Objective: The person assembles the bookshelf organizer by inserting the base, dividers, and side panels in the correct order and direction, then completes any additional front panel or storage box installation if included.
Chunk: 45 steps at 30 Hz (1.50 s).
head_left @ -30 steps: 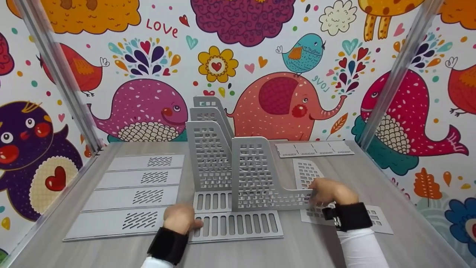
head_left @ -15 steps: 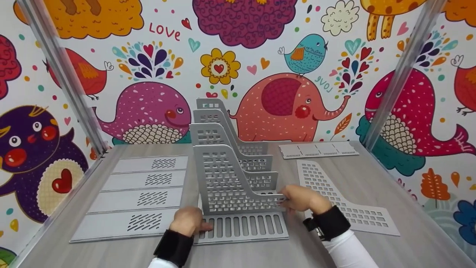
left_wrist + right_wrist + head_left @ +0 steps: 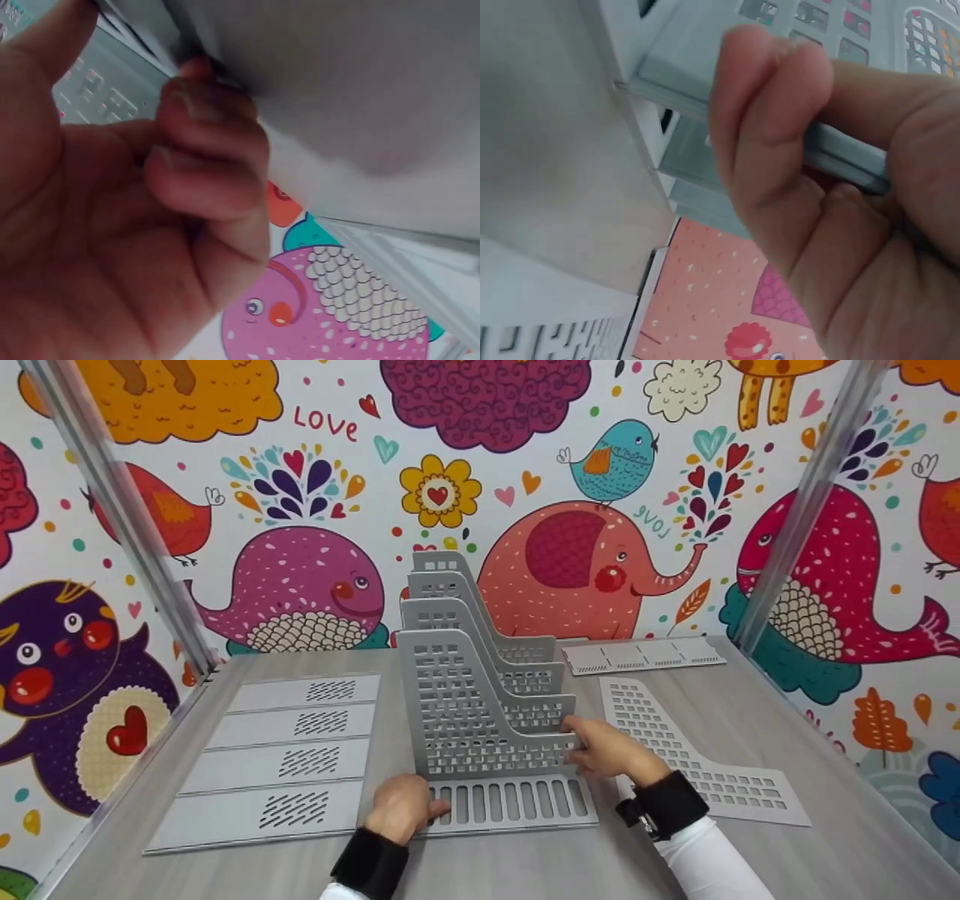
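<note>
Perforated divider (image 3: 456,697) stands upright, lower edge left-to-right, low end rightward, pinched by right hand (image 3: 609,748); curled left hand (image 3: 400,806) grips slotted base (image 3: 517,823).

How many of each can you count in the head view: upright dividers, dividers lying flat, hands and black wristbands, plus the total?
Upright perforated grey dividers: 4
Perforated grey divider lying flat: 1
Hands: 2 (left hand, right hand)
Black wristbands: 2
Total: 9
</note>
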Available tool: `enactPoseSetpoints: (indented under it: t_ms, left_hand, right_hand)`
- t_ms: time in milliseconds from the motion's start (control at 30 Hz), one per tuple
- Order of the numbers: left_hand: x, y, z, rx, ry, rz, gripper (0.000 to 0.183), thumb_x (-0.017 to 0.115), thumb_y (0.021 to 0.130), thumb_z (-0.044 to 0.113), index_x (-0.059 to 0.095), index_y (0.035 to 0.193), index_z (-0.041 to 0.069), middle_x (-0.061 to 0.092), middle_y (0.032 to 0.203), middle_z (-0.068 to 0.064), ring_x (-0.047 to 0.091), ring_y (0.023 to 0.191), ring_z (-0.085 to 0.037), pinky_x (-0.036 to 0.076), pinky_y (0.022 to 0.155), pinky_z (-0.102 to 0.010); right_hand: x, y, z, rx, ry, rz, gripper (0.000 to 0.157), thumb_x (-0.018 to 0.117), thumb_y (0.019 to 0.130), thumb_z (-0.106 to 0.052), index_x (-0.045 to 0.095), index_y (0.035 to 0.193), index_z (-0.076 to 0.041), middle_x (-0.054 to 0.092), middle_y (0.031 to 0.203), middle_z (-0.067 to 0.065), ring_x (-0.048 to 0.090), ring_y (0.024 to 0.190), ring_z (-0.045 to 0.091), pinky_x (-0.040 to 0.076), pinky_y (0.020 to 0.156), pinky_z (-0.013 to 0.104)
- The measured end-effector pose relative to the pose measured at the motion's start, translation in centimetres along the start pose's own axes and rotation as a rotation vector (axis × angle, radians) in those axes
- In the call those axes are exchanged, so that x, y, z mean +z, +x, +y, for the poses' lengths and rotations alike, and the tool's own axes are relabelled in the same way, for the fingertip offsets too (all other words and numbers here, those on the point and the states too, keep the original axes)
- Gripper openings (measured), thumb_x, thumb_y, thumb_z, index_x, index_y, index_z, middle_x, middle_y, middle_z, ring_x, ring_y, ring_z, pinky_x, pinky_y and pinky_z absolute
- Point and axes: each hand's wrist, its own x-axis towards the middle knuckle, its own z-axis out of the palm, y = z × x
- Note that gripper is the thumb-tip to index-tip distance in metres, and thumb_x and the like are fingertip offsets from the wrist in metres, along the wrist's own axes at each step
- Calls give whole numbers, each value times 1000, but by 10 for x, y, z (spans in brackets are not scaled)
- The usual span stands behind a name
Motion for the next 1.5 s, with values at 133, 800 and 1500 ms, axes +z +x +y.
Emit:
enactPoseSetpoints:
  t_ms: [133, 800, 1500]
  left_hand:
    - [-1, -3, 2, -19, -6, 45, 53, 77, 83, 46, 68, 76, -6, 69, 76, -17, 69, 72, -32, 58, 65, -44]
    - [4, -3, 24, 33, 156, 50, 61, 87, 70, 47, 73, 96, -6, 66, 97, -22, 63, 92, -33, 55, 78, -48]
    - [17, 3, 23, -6, 188, 237, 45, 82, 74, 46, 77, 89, 4, 73, 91, -12, 67, 87, -28, 52, 80, -44]
  right_hand:
    - [6, 4, -1, 26, 1, 110, 27, 70, 87, 5, 51, 105, 1, 65, 92, 18, 69, 69, 25, 56, 53, 24]
    - [-39, -24, 36, 411, -233, 106, 71, 83, 72, -13, 49, 132, 6, 64, 112, 29, 62, 101, 44, 53, 89, 57]
    - [-68, -57, 85, 732, -128, -2, 97, 92, 67, -40, 46, 126, 22, 58, 113, 30, 56, 101, 39, 46, 102, 56]
